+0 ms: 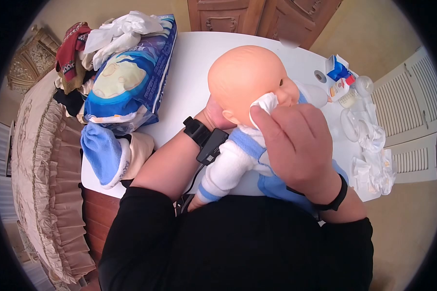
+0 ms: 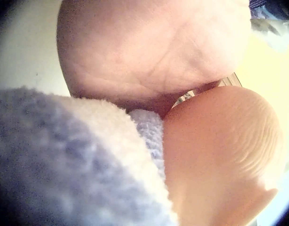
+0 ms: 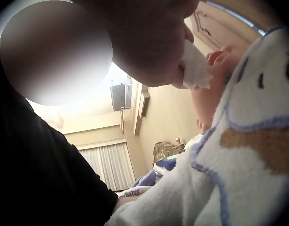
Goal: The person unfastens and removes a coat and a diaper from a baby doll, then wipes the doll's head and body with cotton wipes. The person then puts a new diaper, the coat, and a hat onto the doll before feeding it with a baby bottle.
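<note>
A bald baby doll (image 1: 247, 72) lies face up to the right, dressed in white plush with blue trim. Its head rests against my left hand (image 1: 214, 114), whose fingers are hidden behind it; the palm (image 2: 154, 47) shows beside the doll's neck in the left wrist view. My right hand (image 1: 301, 145) pinches a white cloth or wipe (image 1: 266, 103) against the doll's cheek near the mouth. In the right wrist view the same wipe (image 3: 196, 66) sticks out from my right hand (image 3: 144, 42), close to the doll's face.
On the white table (image 1: 189, 53), a blue diaper pack (image 1: 131, 77) with clothes on top stands left, near a blue and white hooded cloth (image 1: 102, 153). Bottles (image 1: 340, 89), a blue box (image 1: 336, 68) and crumpled clear plastic (image 1: 374, 169) lie along the right edge.
</note>
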### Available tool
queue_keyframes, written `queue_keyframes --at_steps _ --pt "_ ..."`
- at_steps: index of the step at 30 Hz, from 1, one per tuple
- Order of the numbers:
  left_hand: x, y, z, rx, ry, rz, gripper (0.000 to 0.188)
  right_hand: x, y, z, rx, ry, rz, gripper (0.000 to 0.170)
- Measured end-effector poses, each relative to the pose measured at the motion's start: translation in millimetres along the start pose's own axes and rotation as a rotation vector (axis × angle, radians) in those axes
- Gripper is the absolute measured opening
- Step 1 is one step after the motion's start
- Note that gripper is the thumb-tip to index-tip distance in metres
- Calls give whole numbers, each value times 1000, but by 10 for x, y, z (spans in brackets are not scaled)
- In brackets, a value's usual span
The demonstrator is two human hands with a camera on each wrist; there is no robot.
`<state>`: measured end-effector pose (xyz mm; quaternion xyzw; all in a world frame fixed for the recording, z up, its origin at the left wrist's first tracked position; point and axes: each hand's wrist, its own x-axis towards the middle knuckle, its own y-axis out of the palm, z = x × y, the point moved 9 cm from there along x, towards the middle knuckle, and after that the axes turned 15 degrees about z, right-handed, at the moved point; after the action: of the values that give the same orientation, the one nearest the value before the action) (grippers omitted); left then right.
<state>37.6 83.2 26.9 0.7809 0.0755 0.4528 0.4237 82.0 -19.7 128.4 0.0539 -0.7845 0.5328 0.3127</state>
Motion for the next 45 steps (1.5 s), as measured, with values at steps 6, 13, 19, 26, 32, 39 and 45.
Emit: queue_keyframes --at_steps 6,13,19,26,32,39,45 --pt "3 -40 -30 21 16 52 52 12 51 131 -75 -25 94 38" --pt "-129 -156 -95 41 28 -64 50 -7 98 273 110 -143 262 25" --pt "-351 -550 -117 -107 90 -195 51 206 48 191 -77 -112 7 25" --pt "-229 -432 -117 42 48 -207 54 161 221 307 -148 -188 118 19" --pt "-97 -147 -39 89 -31 -31 56 -56 254 294 -244 -230 105 13" --pt "-298 -553 -175 79 102 -258 48 -233 293 196 -288 -227 270 15" --pt "-262 -487 -130 13 159 -273 52 -136 344 352 -201 -310 292 23"
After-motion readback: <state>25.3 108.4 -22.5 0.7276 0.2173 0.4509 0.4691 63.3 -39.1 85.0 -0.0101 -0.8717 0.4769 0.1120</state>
